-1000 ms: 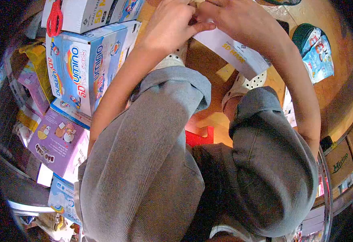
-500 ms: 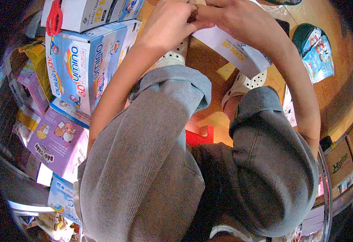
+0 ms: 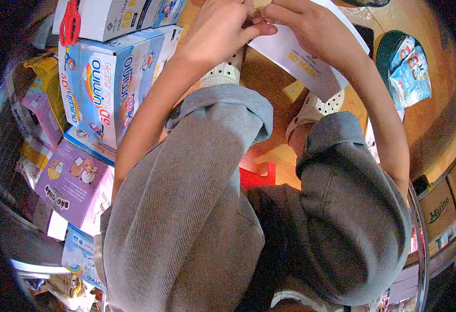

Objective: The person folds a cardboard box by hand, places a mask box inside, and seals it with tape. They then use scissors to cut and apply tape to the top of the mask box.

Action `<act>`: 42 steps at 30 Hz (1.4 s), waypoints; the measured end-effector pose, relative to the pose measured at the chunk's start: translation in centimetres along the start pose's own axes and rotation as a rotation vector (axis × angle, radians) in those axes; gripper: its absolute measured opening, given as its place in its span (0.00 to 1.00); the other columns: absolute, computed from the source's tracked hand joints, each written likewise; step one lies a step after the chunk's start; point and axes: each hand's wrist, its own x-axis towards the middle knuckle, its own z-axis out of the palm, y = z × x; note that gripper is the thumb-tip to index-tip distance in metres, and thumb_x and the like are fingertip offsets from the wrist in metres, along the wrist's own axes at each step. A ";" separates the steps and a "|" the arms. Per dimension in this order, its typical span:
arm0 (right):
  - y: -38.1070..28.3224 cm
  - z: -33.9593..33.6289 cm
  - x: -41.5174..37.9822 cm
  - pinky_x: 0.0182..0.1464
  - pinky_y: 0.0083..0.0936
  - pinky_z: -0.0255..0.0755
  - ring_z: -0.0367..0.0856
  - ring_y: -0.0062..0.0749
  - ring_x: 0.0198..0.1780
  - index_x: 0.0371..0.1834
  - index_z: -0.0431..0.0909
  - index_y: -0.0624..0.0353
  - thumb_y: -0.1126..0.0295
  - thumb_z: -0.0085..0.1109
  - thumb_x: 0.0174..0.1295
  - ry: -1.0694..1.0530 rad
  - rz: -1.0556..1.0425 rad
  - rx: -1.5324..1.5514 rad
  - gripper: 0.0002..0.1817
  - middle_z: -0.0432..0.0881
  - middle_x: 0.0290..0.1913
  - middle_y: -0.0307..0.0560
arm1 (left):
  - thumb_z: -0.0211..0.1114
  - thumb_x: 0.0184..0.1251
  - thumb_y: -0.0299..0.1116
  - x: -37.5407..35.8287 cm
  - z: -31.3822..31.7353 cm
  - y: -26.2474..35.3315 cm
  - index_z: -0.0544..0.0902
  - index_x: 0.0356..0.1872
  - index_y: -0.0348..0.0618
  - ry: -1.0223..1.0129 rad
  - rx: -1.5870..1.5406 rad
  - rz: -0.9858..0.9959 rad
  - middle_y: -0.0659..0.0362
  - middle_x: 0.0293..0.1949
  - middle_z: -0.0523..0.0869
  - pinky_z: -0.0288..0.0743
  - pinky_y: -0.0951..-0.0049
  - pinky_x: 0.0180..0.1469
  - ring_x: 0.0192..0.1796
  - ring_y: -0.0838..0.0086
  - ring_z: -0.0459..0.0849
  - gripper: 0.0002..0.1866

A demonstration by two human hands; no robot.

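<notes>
Hands [image 3: 224,25] [image 3: 311,27] curl close together over white 5D Mask packaging [image 3: 302,61]. Whether they pinch anything, one cannot tell

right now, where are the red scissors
In the head view, the red scissors are at the upper left, overlapping the left edge of a white-sided box by the top-left corner of the blue Umino box, left of the left hand.

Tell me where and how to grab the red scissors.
Best by the red handle loops, likely from the wearer's side: they lie uncovered at the white box's near-left corner, pointing toward the wearer, while the blades are out of view.
</notes>
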 end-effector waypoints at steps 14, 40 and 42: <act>-2.8 2.9 -3.7 0.33 0.24 0.71 0.80 0.29 0.29 0.41 0.74 0.59 0.67 0.55 0.63 0.547 0.318 -0.049 0.08 0.80 0.30 0.46 | 0.69 0.53 0.37 0.0 -0.6 0.4 0.83 0.24 0.37 0.005 -0.123 -0.065 0.54 0.29 0.75 0.65 0.66 0.45 0.40 0.61 0.74 0.12; -4.9 3.1 -3.7 0.27 0.40 0.76 0.81 0.49 0.26 0.32 0.72 0.60 0.59 0.54 0.60 0.294 0.490 -0.218 0.13 0.79 0.26 0.54 | 0.73 0.41 0.36 -1.8 1.7 2.6 0.83 0.20 0.44 0.120 0.072 0.027 0.57 0.24 0.74 0.68 0.67 0.36 0.32 0.63 0.76 0.10; -5.0 3.1 -3.7 0.26 0.38 0.76 0.81 0.46 0.26 0.32 0.72 0.58 0.59 0.55 0.59 0.293 0.474 -0.279 0.13 0.79 0.26 0.52 | 0.73 0.41 0.35 -1.8 1.8 2.4 0.83 0.20 0.44 0.121 0.032 0.034 0.57 0.24 0.74 0.68 0.67 0.36 0.33 0.63 0.76 0.09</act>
